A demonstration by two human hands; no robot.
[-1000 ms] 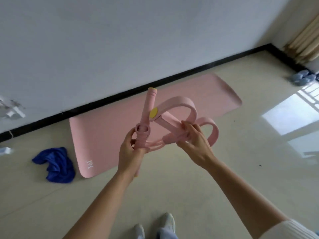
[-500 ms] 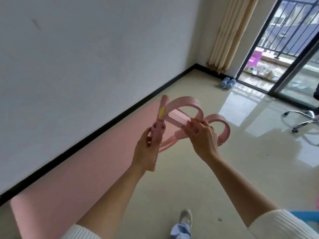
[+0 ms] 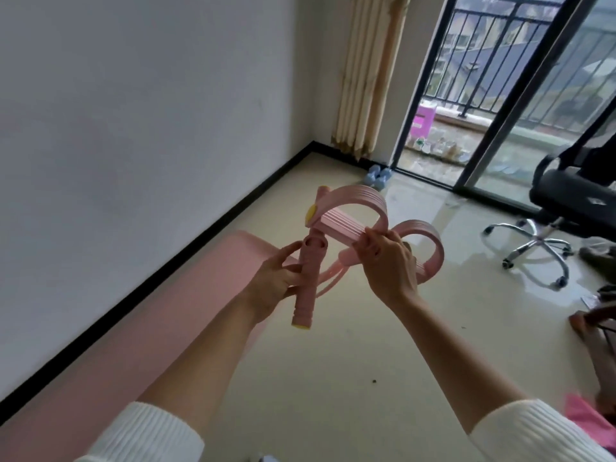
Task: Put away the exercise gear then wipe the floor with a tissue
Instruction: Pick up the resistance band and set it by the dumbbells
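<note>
— Up close, what's held?
— My left grip (image 3: 273, 281) curls round the handle of the pink pedal puller (image 3: 340, 225); my right grip (image 3: 388, 265) pinches its ribbed bar, mid-air.
— Step?
— Putting gear away, I judge. Next needs a storage spot; farther off, the mat (image 3: 200, 295) lies unrolled on the floor (image 3: 333, 378).

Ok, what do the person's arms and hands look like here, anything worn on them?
Both arms wear white ribbed knit sleeves; the left sleeve and right sleeve end well above the wrists, leaving the forearms bare. The left hand and right hand are ungloved, with no watch, bracelet or ring visible.
</note>
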